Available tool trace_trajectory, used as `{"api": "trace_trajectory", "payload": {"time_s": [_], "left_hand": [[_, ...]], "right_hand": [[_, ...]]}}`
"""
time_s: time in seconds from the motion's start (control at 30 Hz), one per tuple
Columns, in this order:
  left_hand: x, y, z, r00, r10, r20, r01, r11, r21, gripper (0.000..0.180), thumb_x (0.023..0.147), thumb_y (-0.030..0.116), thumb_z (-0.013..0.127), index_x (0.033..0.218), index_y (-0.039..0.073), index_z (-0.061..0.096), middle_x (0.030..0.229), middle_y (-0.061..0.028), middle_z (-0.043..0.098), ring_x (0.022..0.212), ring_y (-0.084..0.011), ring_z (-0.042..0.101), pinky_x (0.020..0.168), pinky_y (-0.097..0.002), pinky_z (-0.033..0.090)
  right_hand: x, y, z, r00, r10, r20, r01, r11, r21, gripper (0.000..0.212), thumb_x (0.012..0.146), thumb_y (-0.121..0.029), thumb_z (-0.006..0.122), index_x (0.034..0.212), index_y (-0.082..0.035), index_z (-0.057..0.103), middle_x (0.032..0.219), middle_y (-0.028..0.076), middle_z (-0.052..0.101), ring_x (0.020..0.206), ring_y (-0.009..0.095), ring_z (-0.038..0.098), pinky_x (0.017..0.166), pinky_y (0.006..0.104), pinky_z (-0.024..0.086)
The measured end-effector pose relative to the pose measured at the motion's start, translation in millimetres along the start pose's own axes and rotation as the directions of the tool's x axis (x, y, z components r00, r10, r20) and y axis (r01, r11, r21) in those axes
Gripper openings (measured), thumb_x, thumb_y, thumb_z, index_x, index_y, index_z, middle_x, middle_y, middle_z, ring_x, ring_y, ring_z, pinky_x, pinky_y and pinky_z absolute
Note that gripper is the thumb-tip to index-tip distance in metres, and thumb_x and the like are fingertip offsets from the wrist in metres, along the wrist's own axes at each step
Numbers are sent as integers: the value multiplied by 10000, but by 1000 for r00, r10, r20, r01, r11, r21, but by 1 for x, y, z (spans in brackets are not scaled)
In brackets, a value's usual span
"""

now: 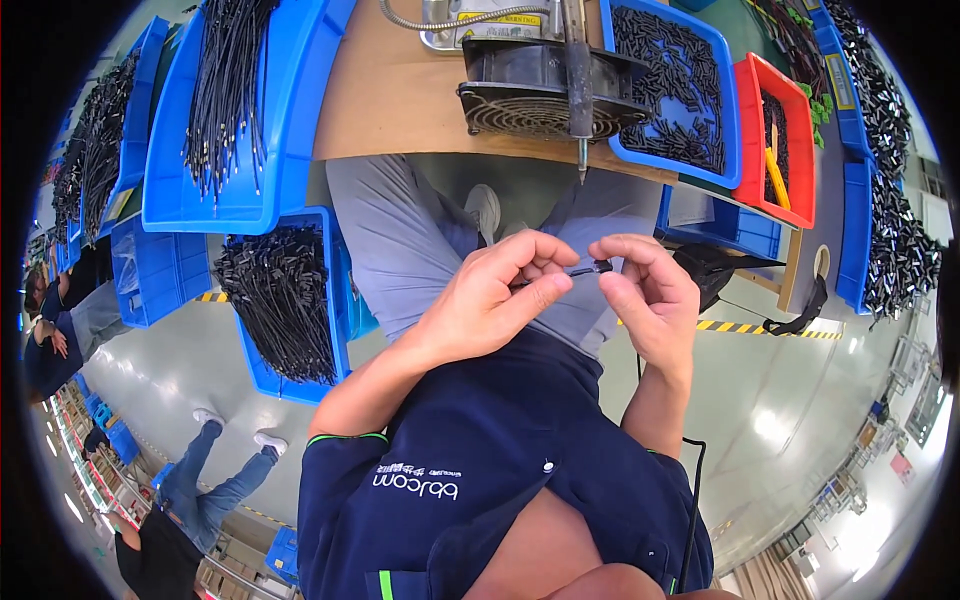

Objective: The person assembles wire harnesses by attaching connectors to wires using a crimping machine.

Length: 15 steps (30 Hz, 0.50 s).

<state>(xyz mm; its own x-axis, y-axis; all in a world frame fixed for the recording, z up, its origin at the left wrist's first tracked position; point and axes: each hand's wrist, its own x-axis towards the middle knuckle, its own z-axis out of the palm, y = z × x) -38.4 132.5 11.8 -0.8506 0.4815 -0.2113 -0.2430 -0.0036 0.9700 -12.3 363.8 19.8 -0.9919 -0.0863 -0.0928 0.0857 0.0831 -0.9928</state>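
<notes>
Above my lap, my left hand pinches a thin black cable between thumb and fingertips. Close by on the right, my right hand has thumb and forefinger curled around a small black tube-like piece at the cable's end. The two hands' fingertips are almost touching. Whether the piece is pushed over the cable or only lies against it, I cannot tell. Most of the cable is hidden behind my left fingers.
A soldering iron points down in front of a black fan at the bench edge. Cables fill a blue bin and a lower blue bin on the left. Right are a blue tray of black pieces and a red bin.
</notes>
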Motion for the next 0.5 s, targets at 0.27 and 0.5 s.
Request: {"api": "trace_trajectory", "payload": {"time_s": [0.27,0.5], "left_hand": [[9,2,9,974,227,28,-227,946,231,125,983,89,742,1052,-7,700,895,-72,663,754,-136,628,682,-299,514],[2,-1,7,987,149,-55,-136,973,188,91,970,70,747,994,-1,697,829,-31,604,667,-95,507,597,-264,409]], "right_hand": [[0,2,2,980,-201,10,201,971,-128,130,904,19,779,1030,-10,766,1100,63,724,640,21,457,552,209,341],[17,-23,-66,683,-321,-656,296,943,-152,58,987,25,697,1037,3,714,984,1,673,819,42,580,718,197,463]]}}
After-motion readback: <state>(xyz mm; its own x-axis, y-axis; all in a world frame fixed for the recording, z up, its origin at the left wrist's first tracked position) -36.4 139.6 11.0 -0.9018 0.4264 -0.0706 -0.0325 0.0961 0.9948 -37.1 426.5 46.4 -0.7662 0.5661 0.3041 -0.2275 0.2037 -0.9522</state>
